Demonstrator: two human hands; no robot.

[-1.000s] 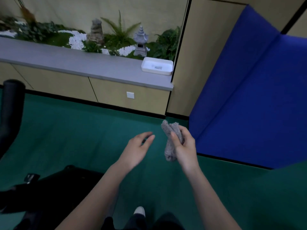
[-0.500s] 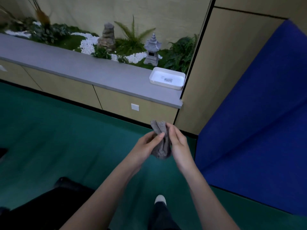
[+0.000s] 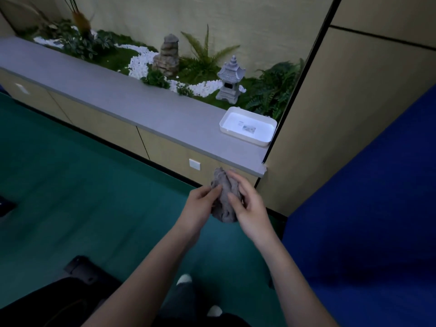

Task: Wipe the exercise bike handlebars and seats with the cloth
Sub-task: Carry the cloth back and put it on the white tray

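Left hand (image 3: 200, 204) pinches the near-left side of the cloth (image 3: 224, 204), fingertips curled into the fabric. The cloth is a tight grey wad held in the air between both hands. It hangs above the green floor (image 3: 94, 197), in front of the right end of the grey ledge (image 3: 141, 107), and touches neither. Right hand (image 3: 251, 208) closes on it from the other side, with the thumb across the front and the fingers curled over the top.

No handlebar or seat can be made out. A dark shape (image 3: 77, 267) low at the left may belong to the bike, but I cannot tell. If it does, turning toward it without looking down could catch a foot on it.

The main risk sits in the middle. Both grips are light fingertip holds on a loose bundle, so reshaping it could let it slip to the floor. It would then pick up grit that later smears onto the bike. Left wadded, it would meet a rounded bar on only a small patch and probably leave strips unwiped.

Further right, the white tray (image 3: 247, 126) lies at the ledge's right end, apart from the hands; a wide swing could knock it. The blue pad (image 3: 365, 208) crowds the right side and limits room to turn.
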